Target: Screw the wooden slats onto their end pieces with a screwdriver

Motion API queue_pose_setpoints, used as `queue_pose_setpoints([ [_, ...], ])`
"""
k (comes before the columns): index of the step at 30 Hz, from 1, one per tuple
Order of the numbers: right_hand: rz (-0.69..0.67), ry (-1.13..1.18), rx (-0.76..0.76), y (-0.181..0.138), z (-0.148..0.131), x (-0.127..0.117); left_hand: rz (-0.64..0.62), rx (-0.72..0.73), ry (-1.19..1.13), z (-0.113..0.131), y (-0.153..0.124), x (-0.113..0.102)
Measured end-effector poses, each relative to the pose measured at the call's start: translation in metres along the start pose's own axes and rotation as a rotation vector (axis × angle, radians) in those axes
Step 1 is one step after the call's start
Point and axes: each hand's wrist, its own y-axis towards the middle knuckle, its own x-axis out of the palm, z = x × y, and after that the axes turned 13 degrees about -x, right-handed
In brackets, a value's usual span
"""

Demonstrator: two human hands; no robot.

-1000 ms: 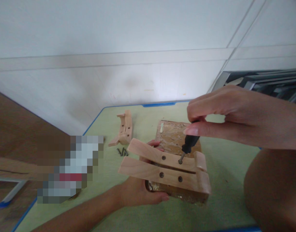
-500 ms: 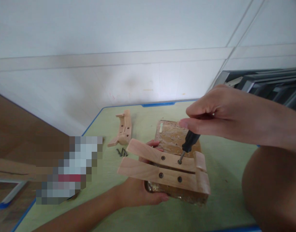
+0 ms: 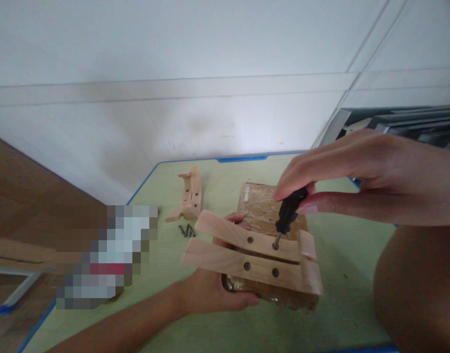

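A wooden assembly of two curved slats (image 3: 247, 255) screwed side by side lies on a taped brown block (image 3: 262, 208) on the green table. My left hand (image 3: 213, 294) grips the assembly from below at its near left side, fingers wrapped round it. My right hand (image 3: 342, 171) pinches the black handle of a small screwdriver (image 3: 289, 211). Its tip sits in a screw on the far slat. Three other dark screw heads show on the slats.
A separate wooden piece (image 3: 190, 193) with holes lies at the table's far left, with a few loose dark screws (image 3: 186, 229) beside it. A pixelated object (image 3: 107, 255) sits at the left edge. The table has a blue rim (image 3: 239, 158); a white wall stands behind.
My right hand's fingers have shifted round the screwdriver handle, turning it on the same screw. The left hand and the wooden assembly have stayed almost still.
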Motion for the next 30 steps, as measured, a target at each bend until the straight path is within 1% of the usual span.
queue_pose_setpoints([
  [4, 0.029, 0.024, -0.015, -0.007, -0.002, -0.003, 0.0, -0.011, 0.016, -0.004, -0.002, -0.002],
  [8, 0.022, 0.023, -0.019, -0.01, -0.001, -0.005, 0.035, 0.021, 0.021, -0.005, -0.002, -0.002],
  [14, 0.024, 0.095, -0.033, -0.008, 0.0, -0.005, 0.003, 0.027, 0.036, -0.001, -0.001, -0.004],
  [20, 0.051, 0.056, -0.032, -0.002, -0.002, -0.002, -0.035, 0.004, 0.063, 0.005, 0.0, -0.004],
  [24, 0.092, 0.022, -0.037, -0.001, -0.001, -0.001, -0.013, 0.002, 0.062, 0.005, -0.001, -0.003],
  [27, 0.087, -0.012, -0.057, 0.0, -0.001, -0.002, -0.003, 0.002, 0.065, 0.006, -0.002, -0.003],
  [30, 0.087, -0.028, -0.046, 0.002, -0.002, -0.002, -0.008, 0.0, 0.052, 0.008, -0.001, -0.003],
])
